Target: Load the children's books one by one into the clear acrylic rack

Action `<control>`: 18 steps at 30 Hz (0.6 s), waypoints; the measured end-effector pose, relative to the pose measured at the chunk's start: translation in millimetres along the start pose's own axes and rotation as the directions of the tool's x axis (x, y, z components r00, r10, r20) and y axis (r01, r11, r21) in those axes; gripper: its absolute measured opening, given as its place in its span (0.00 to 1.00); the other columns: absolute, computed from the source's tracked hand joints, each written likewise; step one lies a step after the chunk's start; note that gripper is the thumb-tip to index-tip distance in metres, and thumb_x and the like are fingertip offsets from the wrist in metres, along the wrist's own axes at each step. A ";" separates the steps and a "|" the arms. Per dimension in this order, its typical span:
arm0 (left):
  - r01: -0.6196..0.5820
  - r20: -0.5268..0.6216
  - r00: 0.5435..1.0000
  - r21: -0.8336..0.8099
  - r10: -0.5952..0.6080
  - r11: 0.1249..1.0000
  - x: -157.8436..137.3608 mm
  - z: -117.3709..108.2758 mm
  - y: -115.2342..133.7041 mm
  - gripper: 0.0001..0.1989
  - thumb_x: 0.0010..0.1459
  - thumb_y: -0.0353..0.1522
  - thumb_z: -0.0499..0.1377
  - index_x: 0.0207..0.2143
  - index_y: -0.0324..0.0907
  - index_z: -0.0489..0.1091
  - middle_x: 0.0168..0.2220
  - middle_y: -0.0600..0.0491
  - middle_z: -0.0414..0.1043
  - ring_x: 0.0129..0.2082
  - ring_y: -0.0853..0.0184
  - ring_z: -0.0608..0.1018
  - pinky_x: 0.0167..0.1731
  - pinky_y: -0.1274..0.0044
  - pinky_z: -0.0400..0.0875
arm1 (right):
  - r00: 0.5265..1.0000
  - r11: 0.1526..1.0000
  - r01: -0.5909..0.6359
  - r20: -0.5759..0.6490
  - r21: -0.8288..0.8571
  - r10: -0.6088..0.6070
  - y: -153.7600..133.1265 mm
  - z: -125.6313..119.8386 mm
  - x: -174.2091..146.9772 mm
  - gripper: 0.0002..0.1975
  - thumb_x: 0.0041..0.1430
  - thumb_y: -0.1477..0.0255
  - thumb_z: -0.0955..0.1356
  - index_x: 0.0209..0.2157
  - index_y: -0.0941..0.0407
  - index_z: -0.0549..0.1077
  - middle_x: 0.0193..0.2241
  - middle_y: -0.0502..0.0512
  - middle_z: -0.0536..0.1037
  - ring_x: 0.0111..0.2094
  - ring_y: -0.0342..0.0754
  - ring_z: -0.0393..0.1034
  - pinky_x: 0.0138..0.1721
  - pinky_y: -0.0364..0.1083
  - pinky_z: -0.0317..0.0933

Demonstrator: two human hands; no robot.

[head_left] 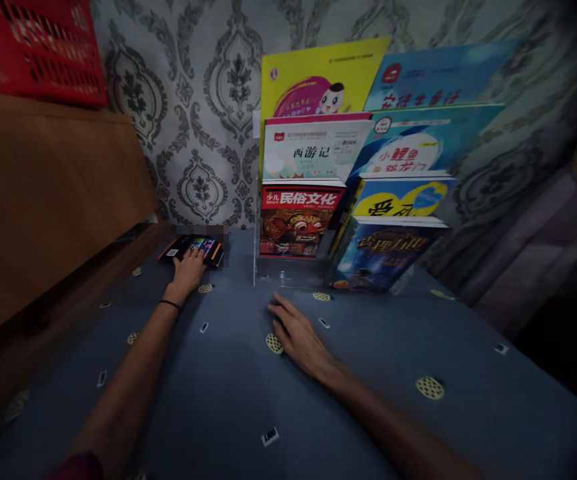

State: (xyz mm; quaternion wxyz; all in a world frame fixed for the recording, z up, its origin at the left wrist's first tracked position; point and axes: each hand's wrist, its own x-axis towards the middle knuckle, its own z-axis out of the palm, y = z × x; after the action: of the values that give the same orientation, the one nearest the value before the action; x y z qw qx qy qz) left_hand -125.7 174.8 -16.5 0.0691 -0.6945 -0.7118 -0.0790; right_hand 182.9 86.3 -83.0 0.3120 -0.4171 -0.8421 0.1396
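Note:
My left hand (188,268) lies on top of a dark book (212,251) at the back left of the table, its fingers stretched over the cover. The book is flat, with orange edging and a white barcode label; the hand covers part of it. My right hand (301,337) is nearer to me, palm down and low over the tabletop, fingers apart and holding nothing. Beyond it stands a clear tiered book rack (293,272). In front on the rack are a red folk-culture book (298,220) and a dark blue book (381,257).
Behind those stand a white book (313,148), a yellow book (318,77), a blue-and-yellow book (403,193) and taller blue books (433,140). A wooden cabinet (58,180) bearing a red basket (38,53) borders the left. Patterned wallpaper (183,120) backs the blue-covered table (208,400).

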 end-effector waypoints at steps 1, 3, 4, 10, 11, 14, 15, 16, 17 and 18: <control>-0.011 -0.006 1.000 0.017 0.011 1.000 -0.5 0.4 -0.6 0.21 0.69 0.31 0.50 0.63 0.41 0.61 0.68 0.36 0.59 0.69 0.49 0.59 0.60 0.45 0.58 | 1.000 1.000 0.003 -0.004 0.000 -0.003 0.3 0.2 -0.1 0.21 0.68 0.70 0.60 0.57 0.56 0.73 0.66 0.66 0.66 0.64 0.57 0.65 0.63 0.60 0.63; -0.034 -0.013 0.999 0.050 0.035 0.998 -1.8 0.2 -2.9 0.21 0.69 0.32 0.49 0.62 0.40 0.61 0.67 0.37 0.60 0.69 0.49 0.60 0.60 0.49 0.61 | 1.000 1.000 0.009 -0.012 -0.003 -0.009 0.9 0.3 0.1 0.20 0.67 0.70 0.61 0.56 0.55 0.74 0.65 0.65 0.67 0.64 0.57 0.66 0.63 0.60 0.64; -0.044 -0.016 0.999 0.065 0.046 0.997 -2.6 -0.7 -4.4 0.20 0.70 0.32 0.49 0.62 0.40 0.62 0.67 0.37 0.60 0.68 0.49 0.61 0.60 0.52 0.62 | 1.000 1.000 0.010 -0.012 -0.006 -0.010 0.9 0.2 0.4 0.20 0.67 0.71 0.61 0.56 0.55 0.74 0.65 0.65 0.67 0.63 0.57 0.66 0.62 0.60 0.64; -0.086 -0.028 0.995 0.137 0.091 0.987 -10.0 -14.0 -13.9 0.17 0.71 0.34 0.48 0.56 0.39 0.67 0.57 0.39 0.73 0.58 0.55 0.75 0.54 0.66 0.69 | 1.000 1.000 -0.006 0.016 -0.027 0.007 -6.4 -4.2 2.9 0.19 0.65 0.75 0.62 0.54 0.57 0.76 0.64 0.67 0.68 0.62 0.59 0.67 0.62 0.60 0.64; -0.086 -0.032 0.995 0.146 0.091 0.986 -11.4 -16.6 -14.9 0.16 0.71 0.34 0.48 0.55 0.39 0.68 0.55 0.40 0.75 0.55 0.56 0.77 0.51 0.68 0.70 | 1.000 0.999 -0.008 0.022 -0.033 0.008 -8.2 -5.2 3.4 0.19 0.65 0.75 0.62 0.53 0.58 0.76 0.64 0.68 0.68 0.62 0.59 0.67 0.62 0.60 0.64; -0.080 -0.042 0.995 0.173 0.089 0.982 -15.8 -23.2 -16.5 0.16 0.71 0.34 0.47 0.53 0.40 0.69 0.52 0.42 0.77 0.51 0.56 0.79 0.47 0.70 0.72 | 1.000 0.999 -0.005 0.028 -0.050 0.007 -12.1 -7.5 4.3 0.18 0.65 0.76 0.62 0.52 0.59 0.76 0.64 0.69 0.68 0.62 0.59 0.67 0.61 0.60 0.65; -0.080 -0.043 0.995 0.182 0.089 0.980 -17.5 -25.1 -16.7 0.16 0.71 0.34 0.47 0.53 0.40 0.69 0.52 0.42 0.77 0.50 0.56 0.80 0.45 0.71 0.72 | 1.000 0.999 -0.004 0.026 -0.053 0.005 -12.8 -7.9 4.4 0.17 0.65 0.76 0.62 0.51 0.59 0.77 0.63 0.70 0.68 0.62 0.59 0.68 0.61 0.59 0.65; -0.079 -0.041 0.995 0.192 0.089 0.978 -19.4 -27.0 -16.8 0.16 0.71 0.33 0.47 0.53 0.40 0.69 0.51 0.42 0.78 0.50 0.56 0.80 0.45 0.71 0.72 | 1.000 0.998 -0.001 0.025 -0.056 0.002 -13.2 -8.2 4.4 0.17 0.65 0.76 0.62 0.51 0.59 0.77 0.63 0.70 0.68 0.62 0.59 0.68 0.61 0.59 0.65; -0.081 -0.039 0.995 0.202 0.091 0.976 -21.6 -28.8 -16.7 0.16 0.71 0.33 0.48 0.53 0.39 0.70 0.51 0.41 0.78 0.49 0.55 0.81 0.44 0.70 0.73 | 1.000 0.998 0.003 0.023 -0.060 -0.001 -13.4 -8.4 4.3 0.17 0.65 0.76 0.62 0.51 0.59 0.77 0.63 0.70 0.68 0.62 0.59 0.68 0.61 0.59 0.65; -0.085 -0.035 0.995 0.213 0.095 0.973 -24.4 -30.6 -16.4 0.16 0.70 0.32 0.48 0.53 0.39 0.70 0.50 0.40 0.78 0.49 0.54 0.81 0.43 0.69 0.73 | 1.000 0.998 0.006 0.020 -0.064 -0.004 -13.3 -8.4 4.1 0.17 0.65 0.76 0.62 0.51 0.59 0.77 0.63 0.70 0.69 0.62 0.59 0.68 0.61 0.59 0.65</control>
State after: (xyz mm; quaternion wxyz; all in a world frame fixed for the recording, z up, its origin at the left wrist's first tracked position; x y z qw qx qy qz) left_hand -141.8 144.3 8.1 0.1620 -0.7129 -0.6821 -0.0156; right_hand 178.2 81.2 -68.3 0.2903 -0.4232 -0.8504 0.1159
